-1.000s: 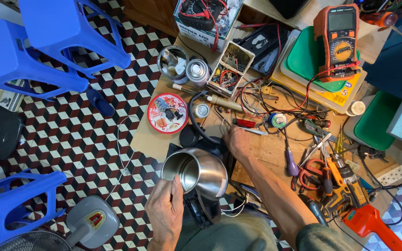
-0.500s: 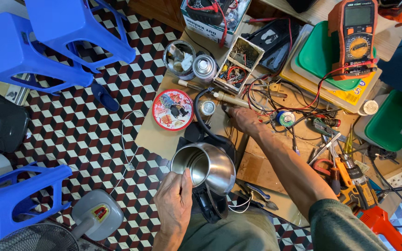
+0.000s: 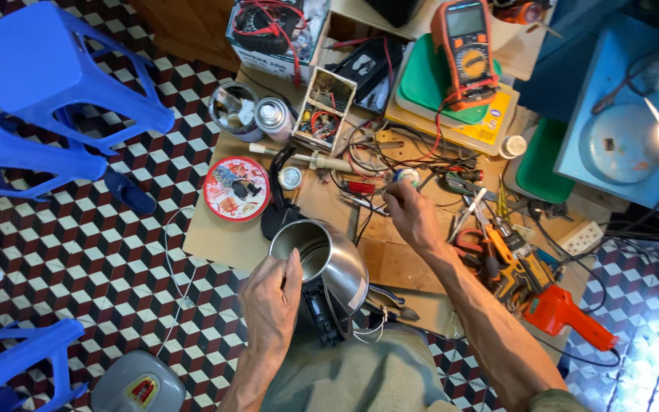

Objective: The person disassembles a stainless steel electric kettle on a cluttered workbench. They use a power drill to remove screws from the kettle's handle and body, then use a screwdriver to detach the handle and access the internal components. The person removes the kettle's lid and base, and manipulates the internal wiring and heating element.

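Head view, looking straight down on a cluttered low wooden board (image 3: 230,236) over a checkered tile floor (image 3: 78,252).

Left hand (image 3: 272,305), lower centre: wrapped around the rim and side of a stainless kettle body (image 3: 329,263), thumb on the lip, fingers clamped on the wall. Kettle is tipped with its open mouth toward the camera, likely so the inside can be seen, and rests against the lap to keep it steady. Black handle part (image 3: 322,313) sits just under it.

Right hand (image 3: 413,217), centre of frame: reaching out over the board, fingertips pinched together on a small round roll, white with a bluish-green centre (image 3: 408,177). Looks like tape or similar; cannot tell for sure. Grip is closed on it, a light pinch and not a full fist.

Around the hands:
- red round tin lid (image 3: 236,188) holding small parts, left of centre, close to the kettle
- open parts box (image 3: 326,114) with wire bits, upper centre
- orange multimeter (image 3: 465,49) on a yellow and green stack, top right of centre, leads trailing down into the wire tangle
- orange heat gun (image 3: 566,317), lower right, at the board's edge
- pliers and screwdrivers (image 3: 497,244) fanned just right of the right forearm, within reach
- blue plastic stools (image 3: 47,91) upper left, well apart from the work
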